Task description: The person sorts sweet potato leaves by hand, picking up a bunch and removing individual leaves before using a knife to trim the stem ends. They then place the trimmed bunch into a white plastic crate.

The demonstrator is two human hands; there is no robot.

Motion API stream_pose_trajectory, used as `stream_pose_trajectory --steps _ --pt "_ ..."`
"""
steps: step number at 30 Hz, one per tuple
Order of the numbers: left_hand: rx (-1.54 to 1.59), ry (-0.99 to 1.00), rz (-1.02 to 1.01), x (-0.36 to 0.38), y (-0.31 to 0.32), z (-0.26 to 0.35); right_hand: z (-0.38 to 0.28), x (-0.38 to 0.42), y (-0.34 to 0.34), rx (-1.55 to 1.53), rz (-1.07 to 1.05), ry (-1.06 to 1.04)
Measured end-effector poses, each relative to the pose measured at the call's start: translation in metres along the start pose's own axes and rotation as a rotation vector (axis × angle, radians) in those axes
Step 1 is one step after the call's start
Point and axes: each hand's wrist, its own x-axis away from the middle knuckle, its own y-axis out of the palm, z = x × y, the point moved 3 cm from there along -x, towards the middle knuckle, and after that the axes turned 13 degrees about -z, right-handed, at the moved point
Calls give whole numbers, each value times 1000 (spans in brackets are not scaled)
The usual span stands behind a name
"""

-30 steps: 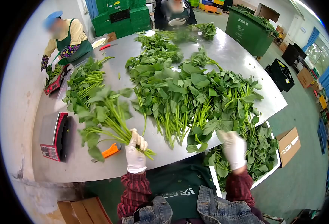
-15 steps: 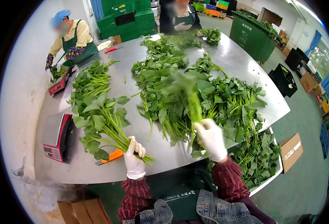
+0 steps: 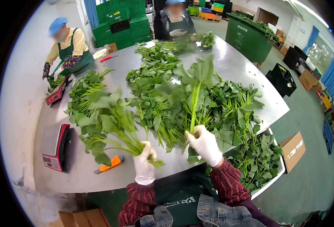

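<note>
My left hand (image 3: 144, 163), in a white glove, is closed around the stems of a bunch of leafy greens (image 3: 112, 123). Its leaves fan out to the upper left, slightly blurred. In my right hand (image 3: 204, 145), also gloved, a smaller bundle of green stems (image 3: 194, 102) stands nearly upright, leaves at the top. Behind it spreads a large pile of leafy greens (image 3: 155, 83) on the metal table (image 3: 76, 179). An orange-handled knife (image 3: 112, 164) lies on the table, left of my left hand.
A red scale (image 3: 57, 147) stands at the left. A white bin of greens (image 3: 276, 170) sits below the table's right edge. One person (image 3: 68, 49) works by another scale (image 3: 59, 90); a second person (image 3: 176, 24) stands across the table. A green waste container (image 3: 246, 38) is behind.
My left hand has moved slightly right and lifted its bunch off the table. My right hand has shifted a little left, with its stems now more distinct. The view has turned slightly.
</note>
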Motion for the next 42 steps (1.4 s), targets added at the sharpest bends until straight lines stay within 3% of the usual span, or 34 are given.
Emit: stream_pose_trajectory --steps 1,4,5,7,9,11,13,21,24,27,29,31,34,36,37,39,41,42 --pt "-132 -35 -1 -2 7 -1 -11 5 7 65 -26 -44" --pt "14 -32 -142 -6 24 -16 -20 16 34 249 -186 -204" --pt "115 -80 -95 -5 24 -24 -20 20 42 319 -230 -300" --pt "59 -113 -137 -7 24 -22 -27 24 46 317 -289 -303" --pt "59 -118 -83 -5 20 -16 -28 26 40 18 -250 -301" --pt "65 -125 -28 -2 11 -13 -21 21 34 -198 -322 51" --pt "51 -181 -131 -1 6 -14 -10 16 33 -390 -415 179" --pt "-108 -258 -168 9 18 -18 -29 7 48 -662 -393 206" --pt "-1 -308 -229 10 12 -17 -27 11 41 -966 -310 311" --pt "105 -397 -262 12 16 -18 -23 9 35 -1033 -331 252" --pt "78 -381 -309 13 15 -23 -30 12 30 -770 -425 324" --pt "70 -365 -328 12 16 -29 -25 14 43 -241 -405 157" --pt "-54 -369 -261 10 16 -30 -16 20 49 -404 -439 214" --pt "32 -274 -208 7 16 -23 -20 28 43 -631 -217 114" --pt "74 -223 -177 7 14 -19 -22 35 45 -633 -223 112" --pt "102 -180 -189 3 0 -22 -26 49 33 -648 136 -60" --pt "97 -79 -64 -1 -19 -17 -16 52 17 -879 428 -11" --pt "97 -88 -99 -4 -35 -18 -19 48 -3 -883 397 135"
